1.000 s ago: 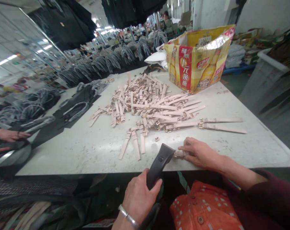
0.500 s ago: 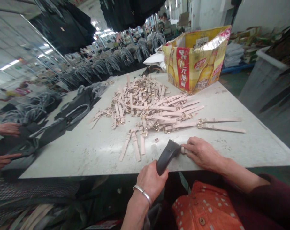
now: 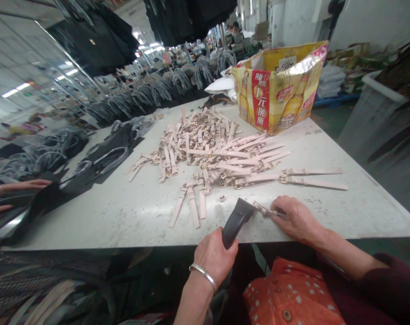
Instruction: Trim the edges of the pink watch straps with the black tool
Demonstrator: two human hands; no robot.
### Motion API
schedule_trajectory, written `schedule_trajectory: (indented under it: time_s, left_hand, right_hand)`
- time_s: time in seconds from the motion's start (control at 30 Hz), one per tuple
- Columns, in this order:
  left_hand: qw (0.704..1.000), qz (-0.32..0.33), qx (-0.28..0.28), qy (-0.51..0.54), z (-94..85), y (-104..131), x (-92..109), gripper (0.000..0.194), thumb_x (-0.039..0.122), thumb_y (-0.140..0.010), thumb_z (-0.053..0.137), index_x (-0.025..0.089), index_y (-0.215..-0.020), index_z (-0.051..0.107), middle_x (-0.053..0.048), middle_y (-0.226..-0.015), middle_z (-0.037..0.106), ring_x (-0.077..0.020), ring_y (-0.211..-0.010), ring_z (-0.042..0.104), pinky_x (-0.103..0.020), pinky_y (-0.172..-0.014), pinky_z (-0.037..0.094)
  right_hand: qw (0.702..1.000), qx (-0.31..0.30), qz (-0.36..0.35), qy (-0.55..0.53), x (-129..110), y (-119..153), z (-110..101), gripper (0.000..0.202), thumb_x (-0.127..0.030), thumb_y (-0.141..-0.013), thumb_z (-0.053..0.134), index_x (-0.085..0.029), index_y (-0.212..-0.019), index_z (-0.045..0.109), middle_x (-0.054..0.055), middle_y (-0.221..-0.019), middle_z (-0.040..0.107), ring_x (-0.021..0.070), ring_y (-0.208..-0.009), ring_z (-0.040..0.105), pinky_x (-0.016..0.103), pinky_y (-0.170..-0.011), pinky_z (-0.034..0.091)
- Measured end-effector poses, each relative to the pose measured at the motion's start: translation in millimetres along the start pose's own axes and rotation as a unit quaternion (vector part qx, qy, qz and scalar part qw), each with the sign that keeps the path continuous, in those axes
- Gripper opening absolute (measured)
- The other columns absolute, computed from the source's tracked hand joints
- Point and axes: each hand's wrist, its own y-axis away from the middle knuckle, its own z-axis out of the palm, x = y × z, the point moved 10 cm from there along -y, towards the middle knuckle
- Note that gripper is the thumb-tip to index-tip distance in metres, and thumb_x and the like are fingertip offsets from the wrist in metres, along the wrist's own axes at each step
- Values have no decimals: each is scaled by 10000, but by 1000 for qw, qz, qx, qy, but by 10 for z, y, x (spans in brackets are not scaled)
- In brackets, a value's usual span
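My left hand (image 3: pixel 214 253), with a silver bangle on its wrist, is wrapped round the handle of a dark grey tool (image 3: pixel 238 222). The tool's upper end rests near the table's front edge. My right hand (image 3: pixel 295 217) pinches a short pale strap with a metal buckle (image 3: pixel 266 210), whose left end reaches the tool's head. Whether strap and tool touch is too small to tell. Beyond both hands lies a heap of pale pink buckled straps (image 3: pixel 208 144), and two straps (image 3: pixel 313 177) stretch out to its right.
A yellow and red carton (image 3: pixel 276 97) stands at the back of the white table (image 3: pixel 123 225). Black bag pieces with wrapped handles (image 3: pixel 106 155) lie at the left. Another person's hands (image 3: pixel 18 186) hold dark material there. A grey bin (image 3: pixel 367 108) is at the right.
My right hand has shifted slightly right, and more of the buckled strap shows between it and the tool. My left hand has barely moved. The other person's hands have moved with the dark material.
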Motion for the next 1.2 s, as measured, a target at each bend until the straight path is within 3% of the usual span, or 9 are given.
schedule_trajectory:
  time_s: [0.17, 0.33, 0.53, 0.8, 0.93, 1.1, 1.2]
  left_hand:
    - [1000, -1, -1, 15, 1, -10, -34, 295, 459, -784, 478, 213, -898, 595, -47, -813, 689, -181, -784, 653, -227, -640, 420]
    - [999, -5, -2, 38, -44, 72, -192, 290, 461, -789, 479, 211, -872, 598, -28, -778, 677, -159, -729, 639, -217, -634, 414]
    - [999, -10, -12, 45, -156, 272, -238, 279, 439, -788, 498, 214, -918, 602, -10, -766, 682, -147, -702, 633, -214, -628, 410]
    - [998, 40, -49, -10, -152, 295, 47, 310, 454, -784, 497, 212, -942, 607, -43, -818, 689, -175, -774, 645, -233, -678, 424]
    - [995, 48, -73, -47, -87, 266, 21, 292, 440, -778, 500, 206, -913, 612, -54, -840, 689, -182, -805, 648, -237, -700, 424]
    - [992, 54, -78, -81, -76, 262, 12, 278, 448, -768, 494, 213, -868, 604, -52, -817, 686, -191, -790, 649, -249, -687, 425]
    - [991, 57, -75, -97, -117, 268, 48, 281, 450, -774, 479, 219, -879, 602, -53, -813, 686, -197, -784, 649, -254, -671, 420]
  right_hand:
    - [999, -6, -42, 9, -31, 7, -56, 88, -199, -826, 520, -194, -834, 608, 34, -780, 579, 164, -745, 515, 270, -669, 370]
    - [989, 33, -121, 82, -247, 59, -69, 228, -118, -862, 452, -214, -939, 644, 66, -910, 599, 181, -821, 515, 296, -731, 378]
    - [984, 2, -168, 65, -384, 169, 38, 256, -176, -873, 473, -213, -1088, 606, 94, -1019, 583, 201, -879, 510, 327, -746, 390]
    - [989, -11, -126, -82, -233, 152, 6, 243, -206, -857, 513, -208, -1076, 618, 81, -935, 598, 195, -873, 526, 334, -766, 422]
    - [986, -8, -95, -136, -135, 123, 10, 241, -172, -787, 568, -187, -1024, 613, 74, -913, 596, 197, -866, 533, 330, -766, 442]
    - [984, -8, -44, -175, -16, 110, 42, 455, -143, -743, 588, -196, -1184, 490, 51, -936, 599, 182, -850, 556, 329, -777, 456]
    - [980, -15, -29, -194, 11, 115, 67, 478, -135, -739, 588, -208, -1191, 452, 41, -948, 602, 172, -857, 569, 317, -782, 460]
